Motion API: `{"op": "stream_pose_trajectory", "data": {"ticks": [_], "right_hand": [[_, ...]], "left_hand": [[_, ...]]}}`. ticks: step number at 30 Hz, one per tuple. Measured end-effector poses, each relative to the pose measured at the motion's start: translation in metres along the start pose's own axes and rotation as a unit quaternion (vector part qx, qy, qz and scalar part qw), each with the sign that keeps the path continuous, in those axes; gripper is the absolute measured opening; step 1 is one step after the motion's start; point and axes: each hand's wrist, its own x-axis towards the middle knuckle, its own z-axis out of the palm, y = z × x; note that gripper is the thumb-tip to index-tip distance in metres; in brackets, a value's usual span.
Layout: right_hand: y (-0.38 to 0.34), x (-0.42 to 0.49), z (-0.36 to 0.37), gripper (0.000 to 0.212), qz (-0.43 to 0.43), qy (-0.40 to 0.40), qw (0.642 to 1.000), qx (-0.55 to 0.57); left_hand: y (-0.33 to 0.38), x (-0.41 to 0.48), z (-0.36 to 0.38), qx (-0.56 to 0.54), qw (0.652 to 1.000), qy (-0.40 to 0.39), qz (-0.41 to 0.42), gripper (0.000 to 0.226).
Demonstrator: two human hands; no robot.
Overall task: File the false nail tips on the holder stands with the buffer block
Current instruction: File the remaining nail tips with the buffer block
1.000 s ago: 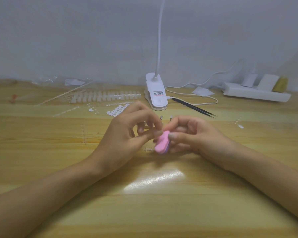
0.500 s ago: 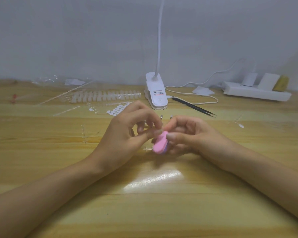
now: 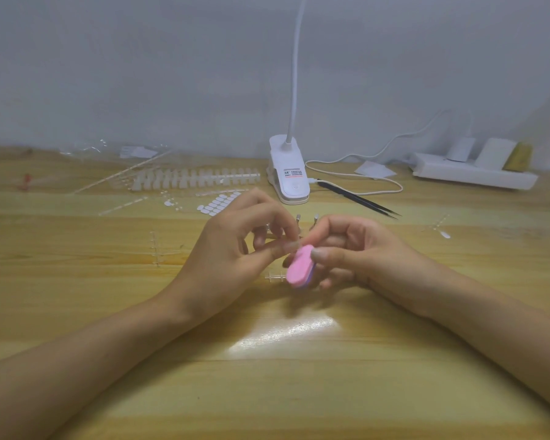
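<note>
My right hand [image 3: 359, 252] grips a small pink buffer block [image 3: 300, 266] with a purple underside, thumb on top and fingers curled beneath. My left hand [image 3: 235, 249] pinches a clear holder stand with a false nail tip [image 3: 294, 237] between thumb and forefinger, right against the upper end of the block. The tip itself is mostly hidden by the fingertips. Two more clear holder stands [image 3: 307, 219] poke up just behind both hands, and a short clear piece [image 3: 275, 276] lies on the table under the block.
A white clip lamp [image 3: 289, 176] stands behind the hands, black tweezers [image 3: 359, 200] to its right. A row of clear nail tips [image 3: 197, 179] and white adhesive tabs [image 3: 218, 204] lie at back left. A white power strip [image 3: 473, 174] sits at back right on the wooden table [image 3: 267, 376].
The buffer block in my right hand has shifted slightly against the tip, a small back-and-forth stroke. Both hands stay in the same place.
</note>
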Motion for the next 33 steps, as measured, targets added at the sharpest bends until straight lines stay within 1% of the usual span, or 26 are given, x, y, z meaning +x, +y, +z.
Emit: {"op": "stream_pose_trajectory", "data": {"ticks": [3, 4, 6, 7, 9, 11, 14, 16, 19, 21, 23, 24, 25, 26, 27, 30, 31, 33], "right_hand": [[0.0002, 0.0013, -0.0023, 0.016, -0.007, 0.052, 0.998, 0.033], [-0.0002, 0.0013, -0.0022, 0.016, -0.003, 0.045, 0.999, 0.03], [0.0001, 0.0006, -0.0002, 0.013, 0.003, 0.004, 1.0, 0.004], [0.0009, 0.0007, 0.0002, 0.013, -0.001, 0.003, 1.0, 0.0], [0.0009, 0.0017, -0.0004, 0.017, -0.013, 0.049, 0.998, 0.032], [0.0002, 0.0022, -0.0034, 0.02, -0.013, 0.065, 0.997, 0.048], [-0.0024, 0.0024, -0.0053, 0.016, 0.005, 0.036, 0.999, 0.041], [-0.0029, 0.002, -0.005, 0.015, 0.008, 0.025, 0.999, 0.037], [-0.0002, 0.0001, -0.001, 0.011, 0.008, -0.008, 1.0, -0.003], [0.0005, 0.0009, -0.0007, 0.014, -0.005, 0.024, 1.0, 0.006], [0.0005, 0.0018, -0.0028, 0.016, -0.011, 0.064, 0.997, 0.033], [0.0004, 0.0019, -0.0028, 0.015, -0.006, 0.06, 0.998, 0.029], [0.0001, 0.0015, -0.0018, 0.014, 0.001, 0.04, 0.999, 0.009], [0.0001, 0.0009, -0.0001, 0.013, 0.006, 0.019, 1.0, -0.012], [0.0009, 0.0008, 0.0002, 0.015, 0.003, 0.013, 1.0, -0.02], [0.0012, 0.0017, -0.0033, 0.02, -0.013, 0.062, 0.997, 0.036], [0.0011, 0.002, -0.0036, 0.019, -0.006, 0.055, 0.998, 0.034], [0.0007, 0.0016, -0.0007, 0.016, 0.01, 0.014, 1.0, -0.01]], "left_hand": [[-0.0003, 0.0, -0.0007, -0.001, 1.0, -0.001, -0.01, 0.008], [-0.0007, -0.0001, -0.0008, 0.002, 1.0, 0.002, -0.01, 0.009], [-0.0012, -0.0004, -0.0006, 0.003, 1.0, 0.002, -0.004, 0.012], [-0.0012, -0.0004, -0.0007, 0.003, 1.0, 0.0, -0.002, 0.013], [-0.0001, -0.0002, -0.0008, 0.003, 1.0, -0.002, -0.004, 0.012], [0.0013, -0.0005, -0.0008, -0.002, 1.0, -0.003, -0.002, 0.01], [0.0021, -0.0021, 0.0002, 0.004, 1.0, -0.009, 0.014, 0.016], [0.0016, -0.0013, -0.0001, 0.008, 1.0, 0.001, 0.006, 0.014], [0.0007, -0.0002, -0.0002, 0.013, 1.0, 0.0, 0.003, 0.016], [0.0008, -0.0004, 0.0003, 0.015, 1.0, -0.013, 0.011, 0.021], [0.0014, -0.0006, 0.0, 0.006, 1.0, -0.006, 0.009, 0.019], [0.0015, -0.0005, -0.0003, 0.006, 1.0, 0.002, 0.007, 0.017], [0.0016, -0.0002, -0.0004, 0.011, 1.0, 0.008, 0.007, 0.016], [0.0015, -0.0001, -0.0003, 0.017, 1.0, 0.007, 0.008, 0.016], [0.0017, -0.0002, 0.0, 0.019, 1.0, 0.002, 0.009, 0.017], [0.0025, -0.0002, 0.0003, 0.011, 1.0, 0.0, 0.007, 0.019], [0.0027, -0.0001, 0.0, 0.014, 1.0, 0.005, 0.006, 0.018], [0.0026, 0.0, -0.0001, 0.019, 1.0, 0.003, 0.005, 0.018]]}}
